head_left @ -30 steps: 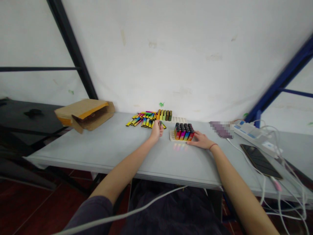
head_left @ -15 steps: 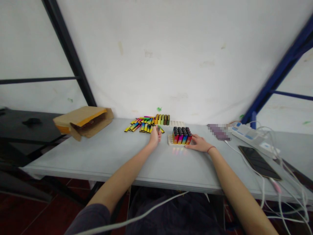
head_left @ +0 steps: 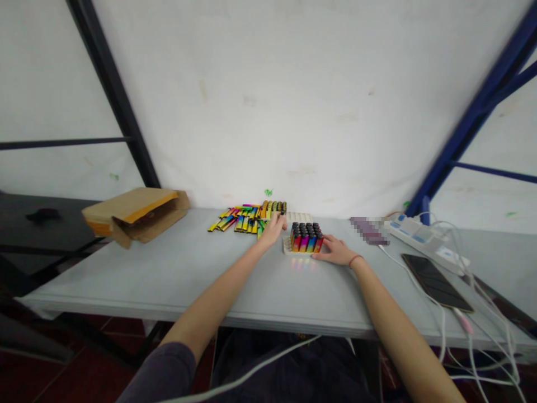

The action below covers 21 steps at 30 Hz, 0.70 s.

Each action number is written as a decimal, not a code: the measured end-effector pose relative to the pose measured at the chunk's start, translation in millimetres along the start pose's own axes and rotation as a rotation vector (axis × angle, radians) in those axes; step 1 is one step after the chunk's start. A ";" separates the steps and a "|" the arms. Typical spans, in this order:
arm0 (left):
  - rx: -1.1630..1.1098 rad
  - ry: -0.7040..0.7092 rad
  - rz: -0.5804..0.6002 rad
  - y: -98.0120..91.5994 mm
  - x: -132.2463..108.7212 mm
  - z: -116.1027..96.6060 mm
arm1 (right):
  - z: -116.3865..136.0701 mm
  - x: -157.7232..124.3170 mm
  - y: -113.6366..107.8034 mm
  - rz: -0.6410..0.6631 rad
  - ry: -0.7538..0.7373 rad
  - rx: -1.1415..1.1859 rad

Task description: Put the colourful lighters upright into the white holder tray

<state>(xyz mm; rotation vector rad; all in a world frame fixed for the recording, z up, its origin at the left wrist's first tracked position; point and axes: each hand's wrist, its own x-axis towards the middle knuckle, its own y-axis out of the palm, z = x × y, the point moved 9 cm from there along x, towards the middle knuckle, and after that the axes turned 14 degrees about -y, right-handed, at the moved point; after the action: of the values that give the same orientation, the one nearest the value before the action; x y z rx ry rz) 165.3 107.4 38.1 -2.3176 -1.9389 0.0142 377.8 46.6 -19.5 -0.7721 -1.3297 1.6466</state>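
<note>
A white tray (head_left: 286, 247) on the grey table (head_left: 176, 268) holds several upright rainbow-coloured lighters with black tops (head_left: 305, 237). My right hand (head_left: 333, 250) rests against the tray's right side, fingers curled on its edge. My left hand (head_left: 274, 228) reaches just left of the tray, closed on a small lighter at the edge of a loose pile of coloured lighters (head_left: 241, 218). A short row of standing yellow and brown lighters (head_left: 273, 208) and an empty white tray (head_left: 298, 216) lie behind.
An open cardboard box (head_left: 134, 212) lies on its side at the table's left. To the right sit a power strip (head_left: 413, 230), a dark phone (head_left: 436, 281) and tangled white cables (head_left: 474, 302). A white cable (head_left: 251, 372) crosses my lap. Black and blue frame bars flank the wall.
My view has tilted down and drifted right. My left hand has moved from the pile toward the tray of lighters. My right hand stays at the tray's side.
</note>
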 end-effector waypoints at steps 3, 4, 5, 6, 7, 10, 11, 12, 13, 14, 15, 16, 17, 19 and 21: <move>0.162 0.140 -0.055 6.9 -2.9 -0.3 | 1.9 -0.6 -1.4 0.008 0.018 -0.005; 0.183 0.153 -0.065 7.8 -2.5 2.6 | 2.5 -0.8 -1.7 0.012 0.021 -0.006; 0.199 0.160 -0.064 8.7 -1.8 5.5 | 3.0 -1.0 -1.9 0.015 0.024 -0.006; 0.213 0.165 -0.056 9.3 -1.1 8.0 | 3.3 -1.1 -2.0 0.016 0.025 -0.006; 0.225 0.175 -0.047 9.3 -0.7 9.5 | 3.3 -1.3 -2.2 0.016 0.027 -0.006; 0.263 0.214 -0.036 6.7 -2.3 9.6 | 3.3 -1.5 -2.0 0.012 0.018 -0.004; 0.276 0.220 -0.032 6.2 -3.2 9.5 | 3.2 -1.5 -1.9 0.009 0.012 -0.003; 0.289 0.224 -0.026 6.2 -4.2 9.7 | 3.1 -1.5 -1.8 0.008 0.008 -0.001; 0.301 0.226 -0.022 6.3 -5.0 9.9 | 2.6 -1.5 -1.6 0.008 0.007 -0.001; 0.310 0.226 -0.021 6.5 -5.7 10.3 | 2.0 -1.5 -1.5 0.008 0.007 -0.001; 0.318 0.226 -0.024 6.6 -6.3 10.5 | 1.4 -1.5 -1.5 0.008 0.008 -0.002; 0.325 0.227 -0.031 6.4 -6.9 10.4 | 1.0 -1.3 -1.5 0.007 0.006 -0.002; 0.332 0.229 -0.040 6.0 -7.5 10.1 | 0.9 -1.1 -1.5 0.006 0.000 -0.002; 0.343 0.231 -0.056 4.9 -8.3 9.0 | 1.0 -0.5 -1.4 0.003 -0.013 0.003; 0.352 0.224 -0.066 3.5 -8.9 8.2 | 0.4 -0.1 -1.1 -0.002 -0.019 0.005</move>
<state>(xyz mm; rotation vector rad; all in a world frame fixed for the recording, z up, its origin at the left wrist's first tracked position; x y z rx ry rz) 166.5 98.8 28.9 -1.9400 -1.7404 0.0798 377.8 46.4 -18.3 -0.7538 -1.3387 1.6594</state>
